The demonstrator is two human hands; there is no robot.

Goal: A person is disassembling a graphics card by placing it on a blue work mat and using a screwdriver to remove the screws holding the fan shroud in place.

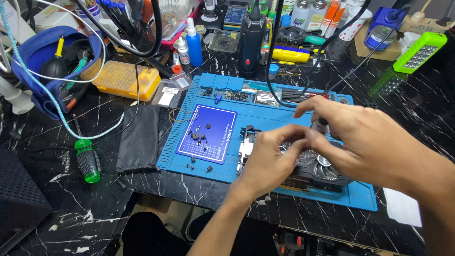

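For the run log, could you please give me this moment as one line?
left hand: steadies graphics card | right hand: holds small screwdriver over card | card on blue mat

Left hand [270,159] fingers curled, right hand [360,137] arched over, fingertips of both meeting, pinching grip

Views: 1, head-worn. Position: above the near edge of the table [57,189]. Facing: down and forward, toward the cluttered far side. Range: close, both hands filling the lower right over the mat [265,106].
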